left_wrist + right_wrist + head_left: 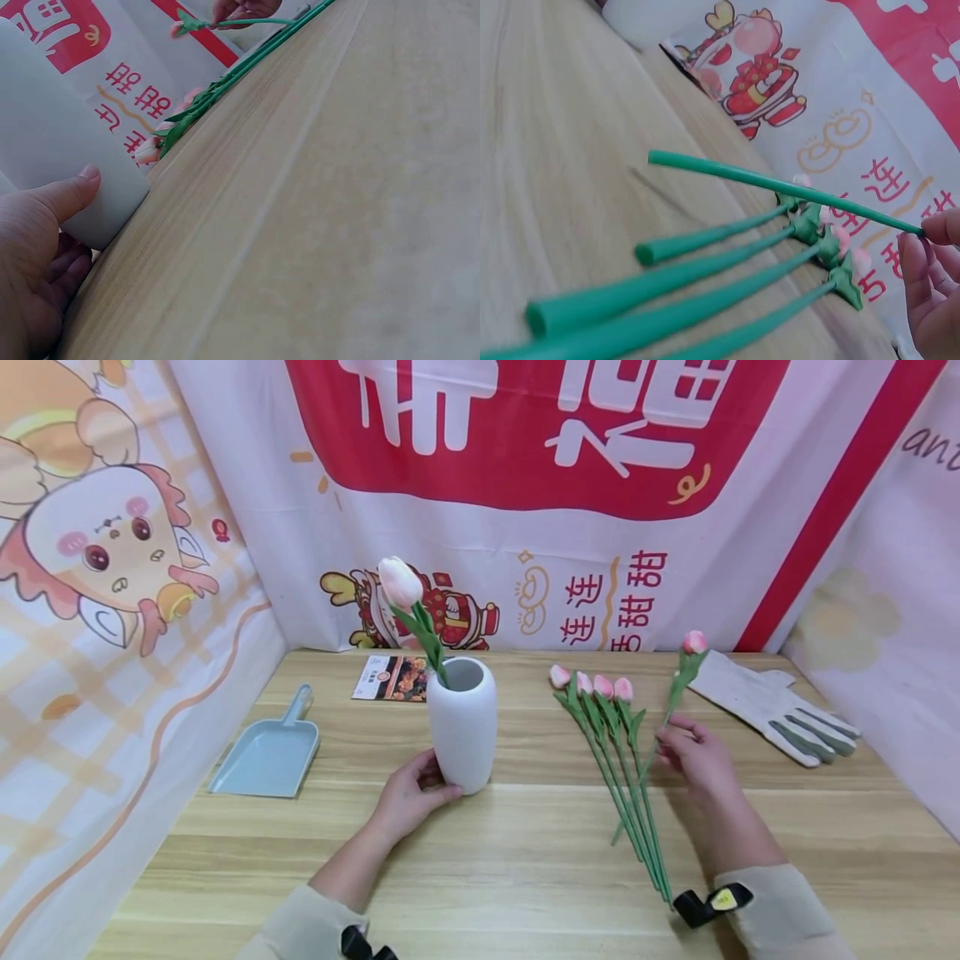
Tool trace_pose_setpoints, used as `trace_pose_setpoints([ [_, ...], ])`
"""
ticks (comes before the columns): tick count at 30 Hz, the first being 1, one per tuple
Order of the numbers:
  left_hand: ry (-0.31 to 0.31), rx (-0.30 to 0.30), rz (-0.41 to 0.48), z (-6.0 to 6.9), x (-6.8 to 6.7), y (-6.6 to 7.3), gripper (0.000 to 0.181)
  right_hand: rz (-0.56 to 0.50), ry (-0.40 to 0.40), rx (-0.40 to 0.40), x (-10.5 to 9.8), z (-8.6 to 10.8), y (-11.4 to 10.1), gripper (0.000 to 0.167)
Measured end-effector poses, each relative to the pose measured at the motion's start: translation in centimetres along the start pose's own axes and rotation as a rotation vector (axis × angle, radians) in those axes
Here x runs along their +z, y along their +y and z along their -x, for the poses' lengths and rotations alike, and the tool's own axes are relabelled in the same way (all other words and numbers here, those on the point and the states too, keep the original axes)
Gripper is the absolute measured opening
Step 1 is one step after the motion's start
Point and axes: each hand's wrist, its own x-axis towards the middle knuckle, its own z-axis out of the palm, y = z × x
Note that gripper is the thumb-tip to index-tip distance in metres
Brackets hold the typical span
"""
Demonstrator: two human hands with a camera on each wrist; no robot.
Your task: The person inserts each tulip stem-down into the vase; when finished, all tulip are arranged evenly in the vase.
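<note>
A white vase (pixel 463 727) stands upright on the wooden table, with one pale pink tulip (pixel 401 583) leaning left out of its mouth. My left hand (pixel 414 795) grips the vase near its base; in the left wrist view the thumb lies across the vase's side (pixel 60 142). My right hand (pixel 693 756) pinches the green stem of a pink artificial tulip (pixel 684 668) between thumb and fingers, its bloom up. In the right wrist view that stem (pixel 780 186) is raised over several tulips lying side by side (pixel 611 735), blooms toward the back.
A light blue dustpan (pixel 276 752) lies at the left of the table. Behind the vase is a printed card (pixel 390 678). White and grey-green gloves (pixel 780 706) lie at the back right. Printed cloth (pixel 480 535) hangs along the back and sides.
</note>
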Motion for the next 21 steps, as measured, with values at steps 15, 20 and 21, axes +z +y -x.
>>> trace_pose_setpoints([
  [15,0.019,-0.02,0.005,-0.1,0.2,-0.1,0.06,-0.199,0.099,-0.054,3.8,0.0,-2.0,0.026],
  [20,0.003,0.001,0.013,0.0,0.0,-0.1,0.062,-0.293,0.128,-0.071,5.5,0.5,-3.3,0.029],
  [21,0.001,-0.001,0.013,-0.1,0.0,-0.1,0.063,-0.309,0.127,-0.078,5.8,0.6,-3.6,0.029],
])
